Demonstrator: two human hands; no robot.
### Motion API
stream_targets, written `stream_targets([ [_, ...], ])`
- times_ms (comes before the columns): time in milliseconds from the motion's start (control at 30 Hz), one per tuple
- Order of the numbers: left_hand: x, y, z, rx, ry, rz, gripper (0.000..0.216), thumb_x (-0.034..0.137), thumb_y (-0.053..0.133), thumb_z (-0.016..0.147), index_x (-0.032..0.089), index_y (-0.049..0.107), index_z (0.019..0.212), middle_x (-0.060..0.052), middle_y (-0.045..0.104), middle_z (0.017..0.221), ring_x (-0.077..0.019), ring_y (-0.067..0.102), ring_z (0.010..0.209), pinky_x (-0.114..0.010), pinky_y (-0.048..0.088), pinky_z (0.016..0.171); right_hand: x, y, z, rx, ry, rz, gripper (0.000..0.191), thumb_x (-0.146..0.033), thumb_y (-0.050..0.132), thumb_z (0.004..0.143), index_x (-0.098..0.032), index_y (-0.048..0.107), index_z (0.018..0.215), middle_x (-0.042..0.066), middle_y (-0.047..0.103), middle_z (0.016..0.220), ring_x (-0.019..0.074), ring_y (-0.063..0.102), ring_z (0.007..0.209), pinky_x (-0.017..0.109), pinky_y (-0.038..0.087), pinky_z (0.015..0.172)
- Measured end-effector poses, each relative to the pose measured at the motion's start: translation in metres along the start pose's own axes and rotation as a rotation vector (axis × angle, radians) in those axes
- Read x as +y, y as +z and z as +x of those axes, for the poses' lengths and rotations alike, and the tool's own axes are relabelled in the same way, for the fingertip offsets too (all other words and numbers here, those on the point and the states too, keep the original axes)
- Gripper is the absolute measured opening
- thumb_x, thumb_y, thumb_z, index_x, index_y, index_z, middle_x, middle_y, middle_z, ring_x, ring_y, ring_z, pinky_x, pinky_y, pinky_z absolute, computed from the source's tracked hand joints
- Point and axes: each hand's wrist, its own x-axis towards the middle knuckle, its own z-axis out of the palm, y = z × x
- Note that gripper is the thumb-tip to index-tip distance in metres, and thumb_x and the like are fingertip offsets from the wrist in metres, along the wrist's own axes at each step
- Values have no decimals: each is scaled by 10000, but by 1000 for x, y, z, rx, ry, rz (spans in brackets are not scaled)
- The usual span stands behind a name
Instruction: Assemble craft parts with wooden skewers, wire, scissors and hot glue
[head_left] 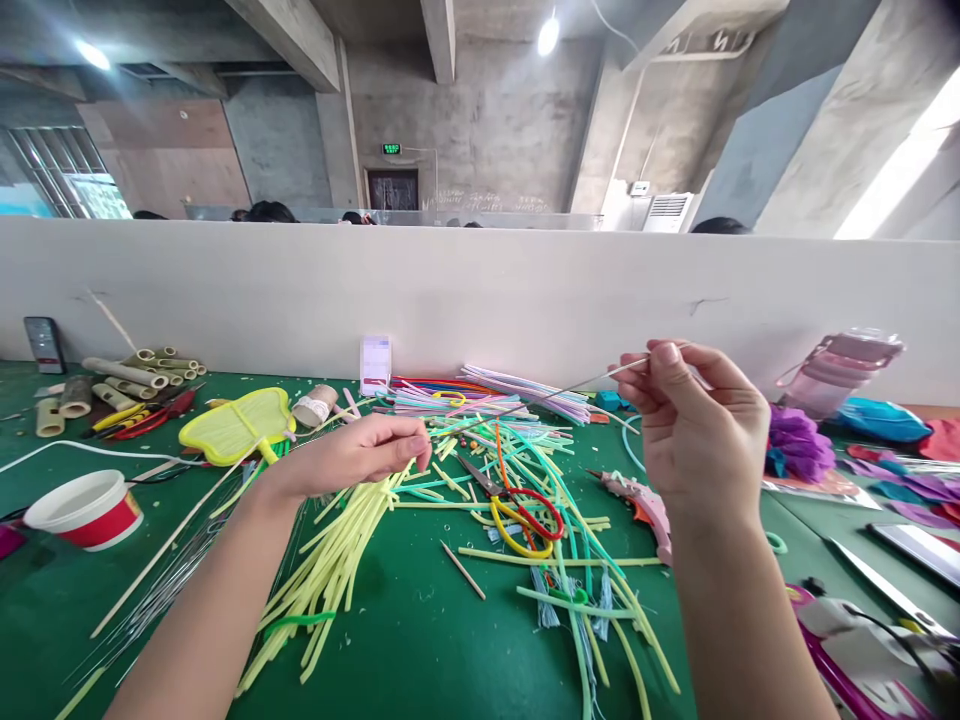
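Note:
My left hand [360, 455] pinches one end of a thin metal wire [540, 398] just above a heap of pale yellow tubes [330, 560]. My right hand [701, 420] is raised and pinches the other end of the same wire, which stretches between the two hands. Below the wire lie scissors with red and yellow handles [517, 510] among green, yellow and pink tubes on the green mat [420, 640].
A pink glue gun [645, 505] lies right of the scissors. A red-and-white cup [86, 508], bamboo pieces [127, 380] and a yellow leaf-shaped swatter [236, 425] sit at the left. A pink bottle [840, 370], purple scraps and a white partition wall [480, 290] stand behind.

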Motion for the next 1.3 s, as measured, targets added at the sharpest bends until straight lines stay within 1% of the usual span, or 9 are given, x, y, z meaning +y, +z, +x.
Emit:
stream_targets([
  [233, -9, -30, -15, 10, -79, 79, 359, 505, 535, 943, 188, 653, 822, -25, 580, 733, -128, 532, 616, -207, 389, 503, 3, -6, 6, 78, 1, 26, 95, -226, 814, 792, -187, 728, 797, 5, 742, 720, 114, 727, 669, 179, 600, 614],
  [367, -19, -50, -25, -32, -177, 234, 343, 495, 534, 942, 213, 727, 969, -63, 678, 880, -168, 634, 757, -227, 478, 598, 6, -9, 9, 64, 26, 0, 108, -240, 823, 782, -184, 735, 813, 10, 752, 730, 114, 732, 689, 171, 601, 632],
  [433, -23, -59, -29, 29, -251, 324, 355, 503, 551, 928, 235, 747, 1054, -80, 715, 975, -196, 668, 841, -241, 502, 634, 6, -10, 9, 51, 48, -20, 122, -241, 835, 767, -181, 739, 810, 15, 756, 726, 123, 738, 694, 178, 609, 645],
  [533, -22, -63, -32, 228, -263, 354, 389, 525, 560, 917, 222, 770, 1042, -97, 732, 1088, -223, 676, 923, -283, 533, 717, 7, -9, 9, 41, 79, -30, 131, -236, 852, 741, -187, 738, 784, 17, 762, 721, 128, 739, 673, 189, 621, 646],
  [700, -6, -29, -12, 331, -114, 298, 350, 532, 658, 865, 257, 779, 1045, -70, 769, 1090, -252, 684, 1011, -356, 537, 868, 10, -5, 5, -30, 144, -59, 173, -280, 868, 717, -182, 738, 776, 36, 767, 713, 137, 743, 655, 179, 619, 596],
  [833, -4, 17, 17, 242, 32, -28, 373, 443, 703, 871, 228, 721, 1175, -83, 739, 1185, -227, 676, 1103, -343, 503, 982, 15, 2, -3, -170, 273, -104, 215, -315, 880, 701, -179, 742, 795, 45, 769, 703, 134, 737, 617, 177, 617, 581],
  [1033, -10, 65, 39, 57, 0, -555, 412, 482, 541, 978, 137, 676, 1158, -152, 726, 1097, -211, 730, 920, -321, 589, 782, 25, 21, -21, -426, 469, -113, 234, -368, 865, 717, -192, 727, 787, 37, 767, 702, 142, 733, 613, 215, 624, 591],
  [1167, -9, 72, 40, -4, 12, -687, 274, 396, 657, 928, 155, 715, 1046, -52, 702, 876, -128, 702, 690, -223, 571, 583, 31, 28, -27, -491, 511, -109, 245, -379, 857, 727, -186, 729, 806, 35, 759, 676, 135, 724, 607, 214, 616, 587],
  [1300, -10, 71, 40, -43, -32, -724, 241, 356, 699, 905, 164, 731, 1046, -60, 730, 885, -142, 731, 732, -223, 584, 620, 33, 28, -26, -510, 513, -96, 232, -370, 851, 738, -188, 739, 826, 20, 755, 675, 115, 713, 602, 194, 601, 582],
])
